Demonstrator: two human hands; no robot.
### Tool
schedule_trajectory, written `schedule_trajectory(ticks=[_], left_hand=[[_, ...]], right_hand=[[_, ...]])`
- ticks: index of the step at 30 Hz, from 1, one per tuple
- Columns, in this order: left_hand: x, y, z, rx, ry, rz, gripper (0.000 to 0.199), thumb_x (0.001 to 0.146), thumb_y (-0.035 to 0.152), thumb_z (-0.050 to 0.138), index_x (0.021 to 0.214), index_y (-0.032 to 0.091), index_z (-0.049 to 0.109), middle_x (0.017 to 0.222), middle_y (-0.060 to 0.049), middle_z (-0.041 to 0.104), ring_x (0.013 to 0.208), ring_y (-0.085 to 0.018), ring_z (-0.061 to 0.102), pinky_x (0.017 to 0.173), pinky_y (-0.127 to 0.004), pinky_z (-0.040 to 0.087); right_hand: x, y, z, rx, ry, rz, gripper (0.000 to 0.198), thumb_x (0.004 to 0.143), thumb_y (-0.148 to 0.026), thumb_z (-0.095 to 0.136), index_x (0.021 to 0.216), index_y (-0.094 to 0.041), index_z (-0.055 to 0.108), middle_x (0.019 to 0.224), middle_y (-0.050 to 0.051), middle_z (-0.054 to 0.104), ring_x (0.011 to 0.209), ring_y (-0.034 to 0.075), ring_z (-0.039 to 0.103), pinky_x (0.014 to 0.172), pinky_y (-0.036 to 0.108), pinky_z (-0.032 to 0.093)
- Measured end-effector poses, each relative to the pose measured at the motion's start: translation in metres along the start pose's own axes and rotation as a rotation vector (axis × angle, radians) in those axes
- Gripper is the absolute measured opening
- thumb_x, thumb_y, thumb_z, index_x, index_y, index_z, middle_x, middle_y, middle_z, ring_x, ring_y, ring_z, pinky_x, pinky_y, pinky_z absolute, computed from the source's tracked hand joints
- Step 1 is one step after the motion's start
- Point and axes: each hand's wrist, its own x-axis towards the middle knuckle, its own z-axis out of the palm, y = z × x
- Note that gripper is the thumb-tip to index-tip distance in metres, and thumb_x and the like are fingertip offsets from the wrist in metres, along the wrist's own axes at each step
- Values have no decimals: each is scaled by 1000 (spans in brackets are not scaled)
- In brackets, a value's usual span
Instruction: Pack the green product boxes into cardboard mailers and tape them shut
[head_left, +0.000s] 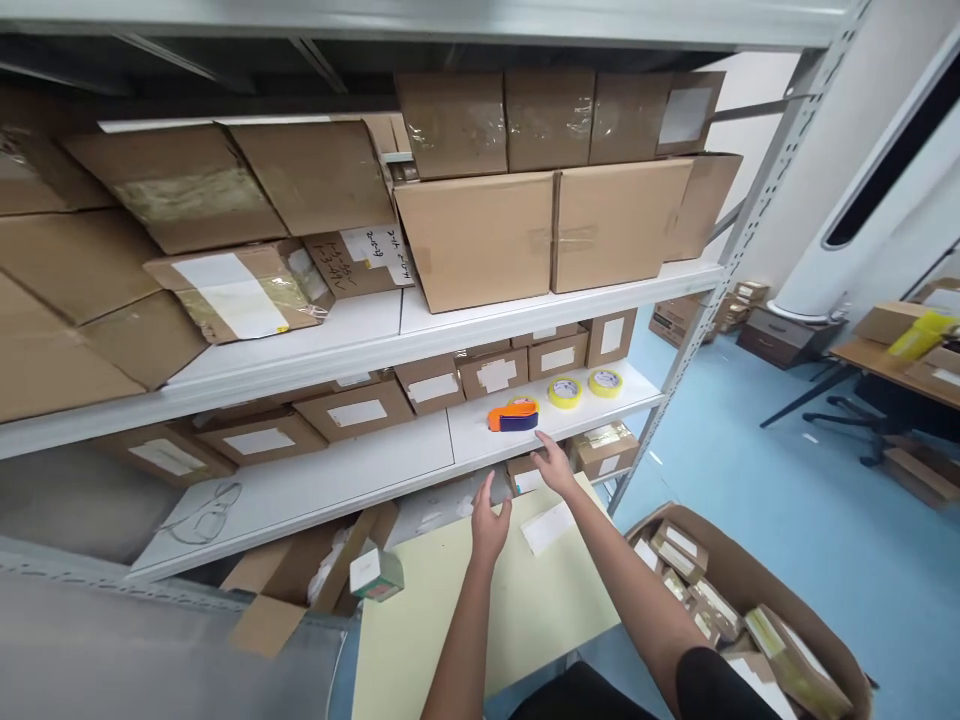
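2 empty hands [490,527] [556,468], each grip loosely spread, hover near 1 tape dispenser [513,417].

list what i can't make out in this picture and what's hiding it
All in the head view:
- Yellow tape at the orange-and-blue plastic dispenser: loaded or behind, unclear; the dispenser covers part.
- Flat white paper-like strip: right end, hidden by the right forearm.
- Large brown cardboard carton: base, cut off by bottom edge.
- Round yellow tape rolls: lettering too small.

Tape roll [523,399] mostly hidden by dispenser [513,417], sleeve [712,685] cropped
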Motion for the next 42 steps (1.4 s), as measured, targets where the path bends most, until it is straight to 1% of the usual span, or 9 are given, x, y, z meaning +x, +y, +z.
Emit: schedule_trajectory(ticks=[4,7,11,14,19,24,30,37,42], left_hand=[[-18,2,-6,-83,60,-36,61,94,36,60,154,30,50,156,-11,54,144,-28,52,111,-44,51],[-34,-4,-23,-104,131,-81,60,94,37,60,153,31,51,152,-11,58,140,-27,56,108,-42,54],[-58,-18,-51,-91,231,-156,58,94,38,59,152,29,53,146,-13,63,128,-26,65,98,-39,58],[-77,-29,-64,-87,291,-184,55,94,39,59,148,29,57,143,-13,65,124,-25,67,95,-38,59],[-110,-38,-77,-119,330,-216,51,94,37,57,144,27,60,143,-13,65,117,-24,70,91,-37,60],[-145,-52,-95,-191,301,-249,53,93,31,56,145,23,58,140,-14,66,108,-20,72,87,-33,60],[-184,-75,-106,-247,293,-337,52,93,28,57,145,22,57,137,-14,67,101,-19,72,86,-32,60],[-208,-69,-97,-265,248,-397,53,94,29,59,146,23,56,139,-15,65,104,-20,70,88,-33,59],[-221,-58,-89,-271,357,-411,50,93,31,62,142,23,59,137,-14,66,101,-20,70,86,-33,59]], right_hand=[[66,-13,-2,-138,-108,-171,60,87,-26,60,147,-24,59,150,7,61,149,27,46,128,45,31],[99,-17,3,-299,-231,-201,58,84,-20,65,141,-21,63,142,11,66,144,30,50,126,45,32],[110,-16,7,-493,-261,-210,35,84,-17,70,119,-19,73,118,15,76,125,33,63,124,54,27],[99,-16,8,-571,-237,-230,28,84,-16,69,112,-19,73,115,15,76,119,33,64,121,55,29],[44,-22,17,-559,-246,-261,29,88,-23,67,116,-16,69,129,20,69,122,36,60,106,47,43],[-45,-18,37,-510,-358,-289,23,89,-34,66,108,-20,66,120,16,71,113,34,63,100,46,48],[-146,11,49,-626,-446,-207,22,83,-31,66,103,-22,66,111,12,72,107,33,64,97,45,50],[-221,71,14,-718,-495,27,31,79,-23,69,110,-19,69,108,12,74,103,32,68,92,40,52],[-245,116,-18,-795,-596,157,32,83,-23,69,113,-15,70,115,16,75,109,35,69,93,40,52]])
